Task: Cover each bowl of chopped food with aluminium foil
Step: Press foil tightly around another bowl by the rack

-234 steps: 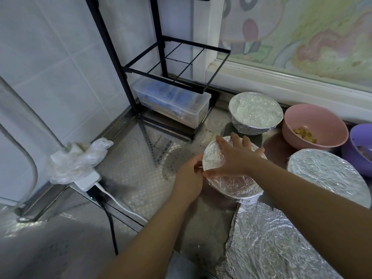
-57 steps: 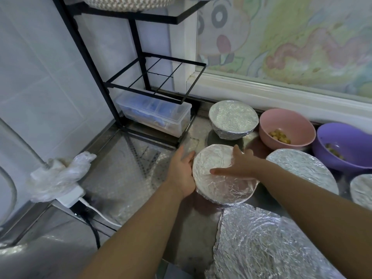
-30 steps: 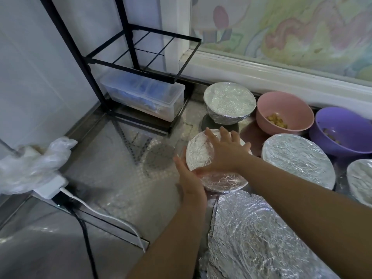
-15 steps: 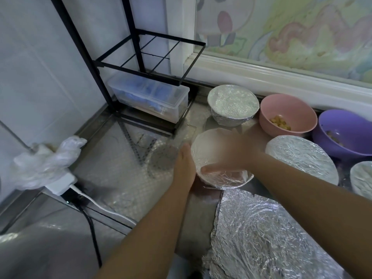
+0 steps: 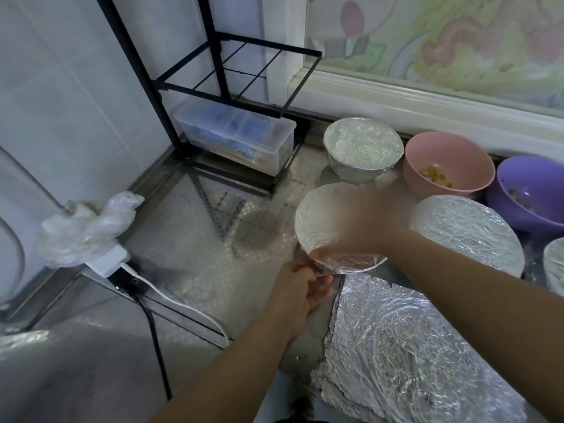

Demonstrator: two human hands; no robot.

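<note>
Behind, pink bowl [image 5: 442, 152] holds yellow chunks [image 5: 435, 177] — left hand [image 5: 297, 293] pinches foil-covered bowl [image 5: 317, 218].

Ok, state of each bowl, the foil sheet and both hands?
Near bowl: foil-covered.
Back bowl: foil-covered.
Large bowl: foil-covered.
Right-edge bowl: foil-covered.
Pink bowl: uncovered, food inside.
Purple bowl: uncovered, food inside.
Foil sheet: loose, flat.
Left hand: pinching near bowl's foil.
Right hand: atop near bowl, blurred.

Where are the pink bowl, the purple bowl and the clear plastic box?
pink bowl [image 5: 457, 154], head view, inner back wall.
purple bowl [image 5: 543, 175], head view, inner wall.
clear plastic box [image 5: 225, 148], head view, front wall.
</note>
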